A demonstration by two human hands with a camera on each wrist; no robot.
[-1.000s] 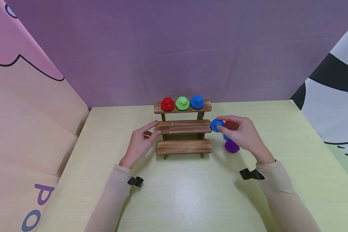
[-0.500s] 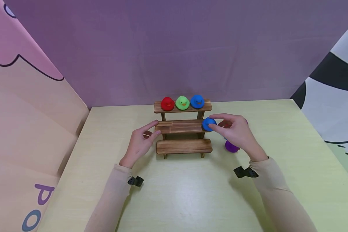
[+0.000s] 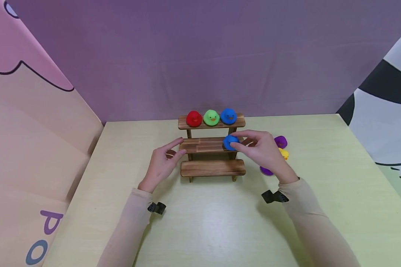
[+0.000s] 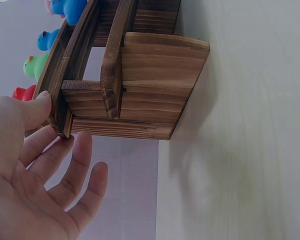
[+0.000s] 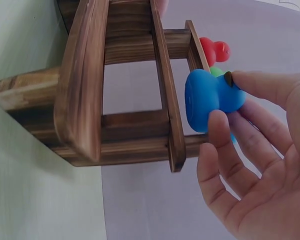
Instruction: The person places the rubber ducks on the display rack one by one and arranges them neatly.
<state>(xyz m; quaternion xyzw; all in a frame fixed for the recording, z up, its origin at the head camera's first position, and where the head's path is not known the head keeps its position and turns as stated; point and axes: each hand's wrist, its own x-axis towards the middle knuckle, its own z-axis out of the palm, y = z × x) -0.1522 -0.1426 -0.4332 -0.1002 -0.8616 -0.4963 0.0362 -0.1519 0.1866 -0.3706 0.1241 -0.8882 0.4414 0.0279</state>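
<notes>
Over middle shelf point(image 3: 207, 145), blue duck point(image 3: 230, 142) in right-hand grip point(image 3: 260, 150)

The right hand point(image 3: 265, 154) has carried the blue duck point(image 3: 230, 142) leftwards, from beside the rack point(image 3: 212, 146) to over its middle shelf's right end. That uncovered a purple duck point(image 3: 280, 141) and a yellow duck point(image 3: 283, 153) behind.

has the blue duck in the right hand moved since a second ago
Yes. The right hand has carried the blue duck leftward, from beside the wooden shelf's right end to over its middle step.
</notes>
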